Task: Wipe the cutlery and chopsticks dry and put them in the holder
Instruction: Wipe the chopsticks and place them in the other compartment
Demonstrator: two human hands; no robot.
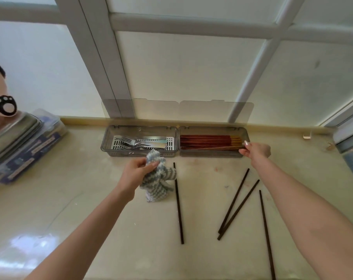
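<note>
A grey two-part holder (244,132) with its clear lid up stands against the wall. Forks and other steel cutlery (140,142) lie in its left compartment. Reddish-brown chopsticks (208,140) fill the right one. My right hand (255,150) pinches the yellow end of one reddish chopstick (222,147) lying slantwise over that stack. My left hand (138,171) grips a blue-and-white striped cloth (158,178) just in front of the holder. Several dark chopsticks lie loose on the counter: one (178,207) beside the cloth, two crossed (237,207), one (265,231) at the right.
A steel tray on a blue plastic-wrapped pack (23,146) sits at the left. A glass jar (351,156) stands at the right edge. A frosted window rises behind the beige counter (90,199).
</note>
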